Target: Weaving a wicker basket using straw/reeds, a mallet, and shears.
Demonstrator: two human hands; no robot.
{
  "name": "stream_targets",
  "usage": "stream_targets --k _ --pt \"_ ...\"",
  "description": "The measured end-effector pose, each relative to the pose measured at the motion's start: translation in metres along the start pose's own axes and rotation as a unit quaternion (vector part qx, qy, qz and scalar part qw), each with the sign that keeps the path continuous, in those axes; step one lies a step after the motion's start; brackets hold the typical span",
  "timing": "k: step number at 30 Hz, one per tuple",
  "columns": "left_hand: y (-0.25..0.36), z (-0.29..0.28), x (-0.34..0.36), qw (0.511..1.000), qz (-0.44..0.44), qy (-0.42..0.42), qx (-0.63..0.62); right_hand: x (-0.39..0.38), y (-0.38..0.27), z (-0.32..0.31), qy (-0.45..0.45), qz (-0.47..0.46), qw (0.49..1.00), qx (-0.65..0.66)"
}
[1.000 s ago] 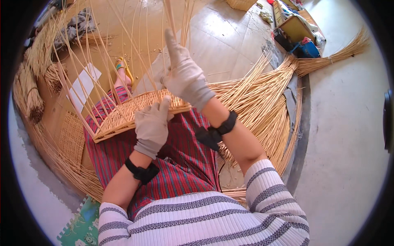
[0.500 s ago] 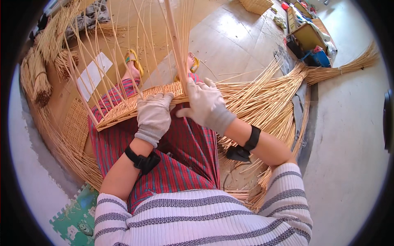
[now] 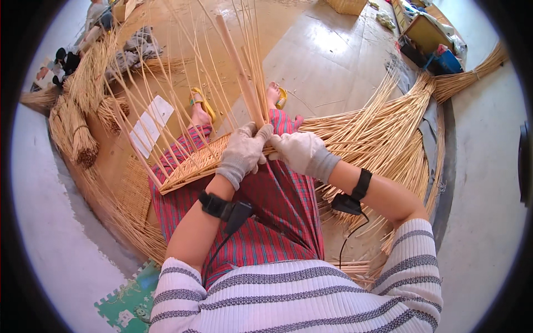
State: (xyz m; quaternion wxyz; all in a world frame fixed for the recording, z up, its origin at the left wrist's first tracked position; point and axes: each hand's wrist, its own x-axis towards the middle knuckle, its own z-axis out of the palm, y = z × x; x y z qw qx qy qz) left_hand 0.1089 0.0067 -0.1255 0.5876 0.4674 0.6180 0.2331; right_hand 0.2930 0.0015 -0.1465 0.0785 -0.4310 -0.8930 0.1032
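Observation:
An unfinished wicker basket (image 3: pixel 194 161) lies across my lap, with thin upright rods rising from its woven edge. Thick wooden stakes (image 3: pixel 239 72) stand at its right corner. My left hand (image 3: pixel 243 151), in a white knit glove, is closed round the edge at the foot of these stakes, its thumb pointing toward the right hand. Also gloved, my right hand (image 3: pixel 301 152) meets it at the same corner from the right. Its fingers are pressed together, and whatever they pinch is hidden. Red striped cloth (image 3: pixel 261 216) covers my legs under the basket.
A large spread of loose wicker rods (image 3: pixel 372 133) lies close to my right. Tied rod bundles (image 3: pixel 83 139) and a woven panel (image 3: pixel 133 186) are on the left. White paper (image 3: pixel 151 126) lies beyond the basket. A box (image 3: pixel 425 41) stands at the far right.
My left hand has slid right along the edge to the corner stakes. My right hand has left the stakes and come down to their right side. The view has shifted a little.

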Motion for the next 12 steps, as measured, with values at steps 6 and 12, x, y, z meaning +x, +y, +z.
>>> stream_targets --k 6,12 --pt "-0.008 -0.005 -0.004 1.000 -0.013 -0.015 0.019 0.020 0.043 -0.021 -0.253 0.056 0.932 0.255" --pt "-0.007 -0.012 -0.012 0.992 0.002 -0.066 0.105 0.040 0.070 -0.017 -0.273 0.055 0.914 0.294"
